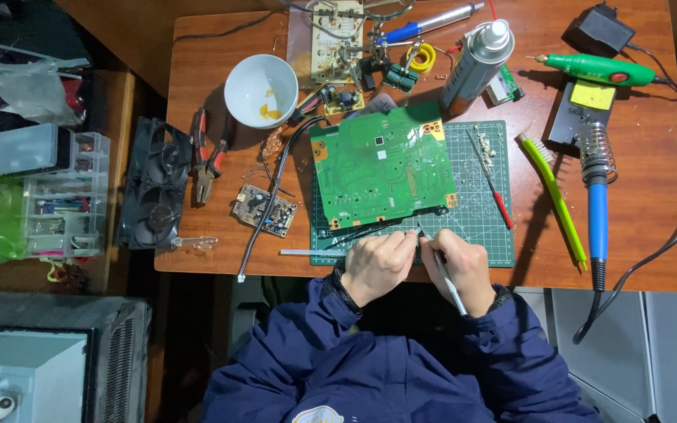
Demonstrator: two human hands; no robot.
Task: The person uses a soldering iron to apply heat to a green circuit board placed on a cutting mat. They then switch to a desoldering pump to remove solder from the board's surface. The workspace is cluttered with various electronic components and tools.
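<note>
We saw the wooden table brightly and evenly lit from above, while the surroundings at left and below fell into dimness. Shadows were short and soft, cast leftward beside the white bowl and the spray can, which showed slight glare. Focus was sharp throughout.

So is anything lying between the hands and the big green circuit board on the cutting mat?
Only black tweezers lie between the left hand and the large green circuit board; the right hand, holding a thin grey tool, has a clear path.
</note>
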